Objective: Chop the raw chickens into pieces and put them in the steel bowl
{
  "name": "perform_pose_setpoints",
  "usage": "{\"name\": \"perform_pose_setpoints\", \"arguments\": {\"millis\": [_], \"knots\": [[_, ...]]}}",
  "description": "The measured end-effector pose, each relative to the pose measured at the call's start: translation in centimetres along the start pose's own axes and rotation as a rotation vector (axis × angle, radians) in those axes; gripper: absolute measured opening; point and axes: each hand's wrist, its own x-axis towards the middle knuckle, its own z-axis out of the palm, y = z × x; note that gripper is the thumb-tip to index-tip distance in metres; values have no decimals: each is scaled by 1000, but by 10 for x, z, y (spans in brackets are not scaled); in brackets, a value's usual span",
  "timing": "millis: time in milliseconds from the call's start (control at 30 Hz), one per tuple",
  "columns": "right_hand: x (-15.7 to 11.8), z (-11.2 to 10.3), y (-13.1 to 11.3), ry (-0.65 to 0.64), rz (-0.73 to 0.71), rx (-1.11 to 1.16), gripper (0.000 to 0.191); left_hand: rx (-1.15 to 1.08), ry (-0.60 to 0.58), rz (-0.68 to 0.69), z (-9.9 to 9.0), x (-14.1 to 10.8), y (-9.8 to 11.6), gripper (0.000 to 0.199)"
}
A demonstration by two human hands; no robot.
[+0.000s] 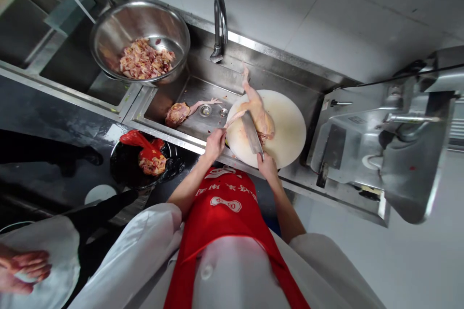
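Note:
A plucked chicken piece [258, 106] with its legs and feet attached lies on a round white cutting board [290, 120]. My left hand [216, 143] is closed around the foot end of one leg at the board's left edge. My right hand [267, 164] grips the handle of a cleaver [251, 131], whose broad blade rests against the chicken between its leg and body. The other leg points up toward the back of the sink. In the sink basin left of the board lies another chicken piece [177, 114] with a foot attached.
A large steel bowl [174, 24] of chopped meat [145, 60] stands at the left. Behind the basin rises a faucet [219, 24]. A metal slicing machine [362, 130] is at the right. On the floor sits a black-lined bin [123, 166]; a co-worker's hands [29, 268] show lower left.

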Motion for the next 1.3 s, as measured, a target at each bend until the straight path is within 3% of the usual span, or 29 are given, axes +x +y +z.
{"name": "perform_pose_setpoints", "arguments": {"millis": [133,300,367,433,533,633,733,833,933,1000,1067,1200,1267,1300], "knots": [[-2,-2,-9,3,0,16,41,-6,-132,73,18,-27,-25,23],[-5,-3,-20,11,-34,31,42,-169,-103,-76,31,-71,-38,16],[-3,-2,-25,7,-48,36,42,-320,-81,-238,35,-81,-35,16],[-1,0,-29,5,-50,40,43,-541,-79,-485,39,-80,-31,18],[4,0,-32,-1,-39,35,45,-840,-128,-897,39,-63,-27,26],[4,-2,-27,1,-57,49,45,-995,-145,-1106,36,-37,-23,23],[-8,-1,-17,0,-133,85,46,-1070,-13,-1075,36,-23,-19,22],[-23,6,-8,0,-118,28,46,-1008,85,-1055,42,-32,-17,24],[-30,5,-9,15,-50,-57,43,-849,85,-1066,48,-49,-18,28],[-31,-7,-16,46,-59,-75,40,-799,43,-1041,50,-57,-18,33],[-31,-27,-28,134,-87,-47,40,-791,9,-1002,52,-60,-17,36],[-33,-64,-60,491,-179,149,50,-785,-9,-953,55,-59,-16,36],[-31,-61,-74,586,-192,235,54,-788,-5,-947,56,-59,-15,35],[-28,-53,-80,563,-178,245,54,-788,-3,-949,57,-59,-15,34]]}}
